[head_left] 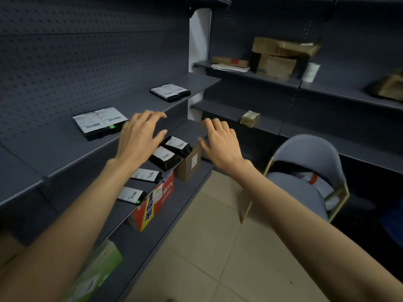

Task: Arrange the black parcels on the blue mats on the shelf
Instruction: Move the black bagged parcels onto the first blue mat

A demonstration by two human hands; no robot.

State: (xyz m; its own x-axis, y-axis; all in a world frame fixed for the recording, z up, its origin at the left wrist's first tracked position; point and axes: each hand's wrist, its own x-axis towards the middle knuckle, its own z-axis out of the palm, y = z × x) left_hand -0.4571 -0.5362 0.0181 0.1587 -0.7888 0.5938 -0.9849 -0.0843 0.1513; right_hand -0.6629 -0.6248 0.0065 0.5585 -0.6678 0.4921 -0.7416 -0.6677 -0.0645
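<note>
Left hand (pixel 139 138) and right hand (pixel 220 147), fingers spread wide, empty, hover above two parcels (pixel 166 159) lying side by side between them, nearer the left.

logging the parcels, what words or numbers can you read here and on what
No text reads clearly enough to quote.
Labels on the black parcels: blurred.
On the red carton: big blue characters on yellow, illegible.
Label on the brown box: too small.

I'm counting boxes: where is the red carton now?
In the head view, left of centre, the red carton stands on the low shelf, between the brown box farther back and the green box nearer the camera.
</note>
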